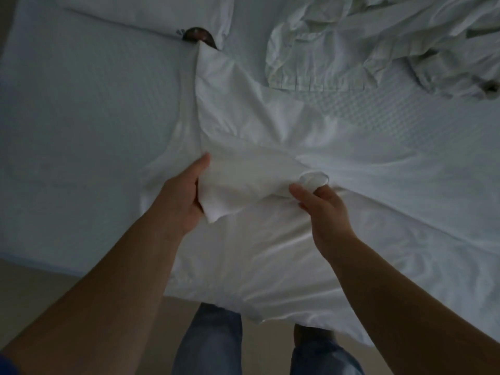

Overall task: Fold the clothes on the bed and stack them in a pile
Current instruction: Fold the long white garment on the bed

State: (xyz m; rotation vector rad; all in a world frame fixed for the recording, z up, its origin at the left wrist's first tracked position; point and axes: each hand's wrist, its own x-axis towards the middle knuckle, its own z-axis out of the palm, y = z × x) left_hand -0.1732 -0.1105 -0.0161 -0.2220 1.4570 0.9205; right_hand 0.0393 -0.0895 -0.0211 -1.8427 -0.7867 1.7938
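your left hand (pixel 181 197) grips a folded edge of the white shirt (pixel 270 163) at frame centre, thumb on top, fingers curled under the cloth. your right hand (pixel 323 205) pinches a bunched bit of the same shirt just right of centre. hands are apart, w/ fabric stretched between them. shirt lies spread on the bed (pixel 81 104), its hem hanging over the near edge. crumpled pale clothes (pixel 365 44) sit upper right.

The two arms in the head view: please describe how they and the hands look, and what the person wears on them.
Both forearms are bare, and the left hand and right hand wear no gloves, rings or watch that can be seen. A small patch of blue fabric, perhaps a sleeve, shows at the bottom left corner by the left arm.
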